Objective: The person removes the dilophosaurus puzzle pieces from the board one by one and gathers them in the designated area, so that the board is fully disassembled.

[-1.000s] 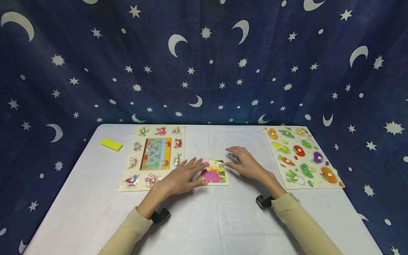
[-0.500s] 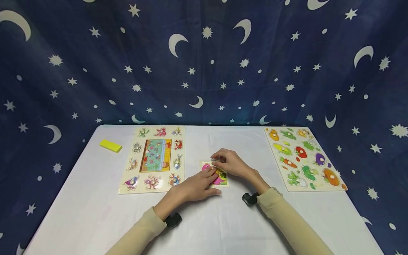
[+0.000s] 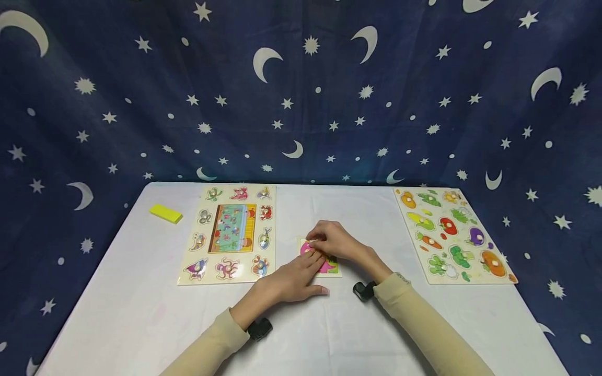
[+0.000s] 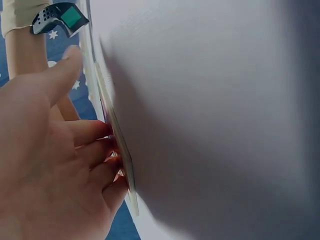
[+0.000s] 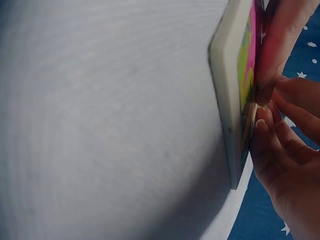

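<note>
A small puzzle board (image 3: 334, 269) with a pink dinosaur picture lies on the white table, partly covered by both hands. My left hand (image 3: 293, 279) rests on its face, fingers stretched and fingertips pressing the picture; in the left wrist view these fingers meet the puzzle board (image 4: 119, 132) while the thumb stands away. Over the board's upper part bends my right hand (image 3: 336, 241), its fingertips beside the left fingers. In the right wrist view, the right hand (image 5: 292, 165) touches the picture side of the puzzle board (image 5: 225, 95), thumb and fingers close together. Whether a piece is between them is hidden.
To the left lies a sea-animal peg puzzle (image 3: 227, 268); a vegetable peg puzzle (image 3: 447, 245) lies at right. A yellow block (image 3: 166, 213) sits at the far left of the white table (image 3: 320, 334). A dark blue star-and-moon curtain (image 3: 301, 104) hangs behind.
Both hands have come together over the dinosaur puzzle: the left slid right onto its face, the right moved left to its upper part. During the last half second they shifted only slightly.
</note>
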Demonstrator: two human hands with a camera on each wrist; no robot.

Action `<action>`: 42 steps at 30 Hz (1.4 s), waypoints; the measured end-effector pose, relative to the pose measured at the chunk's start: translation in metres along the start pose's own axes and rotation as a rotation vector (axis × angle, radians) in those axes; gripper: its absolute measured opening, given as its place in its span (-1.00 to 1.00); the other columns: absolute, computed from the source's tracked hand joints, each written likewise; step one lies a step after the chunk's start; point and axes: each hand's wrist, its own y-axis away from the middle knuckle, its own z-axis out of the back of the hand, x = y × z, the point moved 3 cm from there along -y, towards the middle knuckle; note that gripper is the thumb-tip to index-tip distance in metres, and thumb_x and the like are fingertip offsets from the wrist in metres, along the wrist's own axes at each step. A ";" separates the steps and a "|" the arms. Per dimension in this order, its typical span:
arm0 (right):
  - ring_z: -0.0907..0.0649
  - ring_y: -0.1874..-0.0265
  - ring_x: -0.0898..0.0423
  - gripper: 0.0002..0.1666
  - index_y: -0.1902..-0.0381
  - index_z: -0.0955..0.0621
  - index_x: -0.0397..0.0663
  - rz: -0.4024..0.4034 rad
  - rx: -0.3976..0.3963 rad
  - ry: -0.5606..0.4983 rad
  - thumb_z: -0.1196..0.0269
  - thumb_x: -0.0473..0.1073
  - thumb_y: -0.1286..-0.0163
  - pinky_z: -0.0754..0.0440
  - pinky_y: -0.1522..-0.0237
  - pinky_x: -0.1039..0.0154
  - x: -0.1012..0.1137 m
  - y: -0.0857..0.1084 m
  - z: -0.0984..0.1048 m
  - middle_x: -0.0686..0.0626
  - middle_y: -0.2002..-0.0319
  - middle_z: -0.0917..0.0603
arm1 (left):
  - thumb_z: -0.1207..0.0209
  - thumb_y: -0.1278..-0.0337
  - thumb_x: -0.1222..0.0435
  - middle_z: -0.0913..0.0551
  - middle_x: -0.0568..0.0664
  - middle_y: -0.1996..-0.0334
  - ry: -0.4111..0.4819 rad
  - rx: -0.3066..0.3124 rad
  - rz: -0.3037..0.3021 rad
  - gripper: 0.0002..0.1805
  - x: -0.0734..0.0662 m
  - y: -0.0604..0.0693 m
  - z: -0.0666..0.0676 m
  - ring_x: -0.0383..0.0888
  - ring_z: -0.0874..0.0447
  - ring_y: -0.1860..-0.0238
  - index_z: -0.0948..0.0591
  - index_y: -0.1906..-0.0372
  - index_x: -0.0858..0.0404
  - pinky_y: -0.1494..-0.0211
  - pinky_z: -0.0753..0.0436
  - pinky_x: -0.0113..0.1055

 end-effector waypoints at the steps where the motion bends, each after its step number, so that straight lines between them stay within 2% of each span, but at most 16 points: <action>1: -0.56 0.32 0.23 -0.79 0.06 -0.80 -0.14 0.003 0.002 0.000 -0.36 -0.28 -0.37 -0.60 0.18 0.35 0.000 0.000 -0.001 0.02 0.25 -0.71 | -0.13 -0.45 -0.12 -0.03 0.13 -0.66 -0.003 0.004 -0.002 -0.08 0.000 0.000 0.000 0.01 0.09 -0.68 -0.12 -0.62 0.34 -0.67 -0.11 -0.08; 6: -0.56 0.34 0.23 -0.79 0.07 -0.81 -0.17 0.011 0.006 0.008 -0.38 -0.29 -0.35 -0.60 0.21 0.37 0.000 -0.003 -0.003 0.02 0.26 -0.72 | -0.23 -0.39 -0.06 0.00 0.16 -0.67 -0.018 0.036 -0.017 -0.05 0.001 0.002 0.000 0.03 0.11 -0.68 -0.11 -0.62 0.35 -0.68 -0.09 -0.08; 12: -0.56 0.35 0.21 -0.81 0.13 -0.81 -0.14 -0.042 0.019 -0.001 -0.44 -0.26 -0.30 -0.58 0.23 0.37 -0.002 -0.006 -0.003 0.05 0.31 -0.69 | -0.30 -0.29 -0.07 0.04 0.17 -0.67 -0.021 0.066 -0.036 0.04 0.001 0.002 0.002 0.05 0.13 -0.68 -0.08 -0.63 0.35 -0.68 -0.08 -0.07; 23: -0.55 0.39 0.21 -0.81 0.24 -0.76 -0.16 -0.080 0.017 -0.010 -0.50 -0.21 -0.22 -0.55 0.29 0.37 0.002 -0.011 0.000 0.03 0.38 -0.67 | -0.32 -0.24 -0.13 -0.03 0.17 -0.66 -0.094 0.064 -0.017 0.07 -0.002 0.000 0.002 0.06 0.05 -0.67 -0.12 -0.62 0.36 -0.68 -0.10 -0.11; 32: -0.54 0.40 0.20 -0.77 0.24 -0.75 -0.14 -0.141 0.025 -0.040 -0.52 -0.15 -0.21 -0.53 0.30 0.35 0.001 -0.013 -0.001 0.04 0.39 -0.65 | -0.33 -0.24 -0.11 -0.02 0.16 -0.66 -0.079 0.086 0.013 0.07 -0.004 0.000 0.004 0.03 0.06 -0.68 -0.12 -0.63 0.34 -0.68 -0.08 -0.11; 42: -0.55 0.41 0.17 -0.75 0.19 -0.72 -0.16 -0.194 0.035 -0.131 -0.50 -0.14 -0.25 -0.53 0.30 0.33 -0.001 -0.013 -0.001 0.01 0.39 -0.65 | -0.37 -0.21 -0.07 -0.04 0.18 -0.65 -0.045 0.069 0.011 0.07 -0.003 0.001 0.003 0.04 0.05 -0.67 -0.13 -0.62 0.37 -0.68 -0.09 -0.10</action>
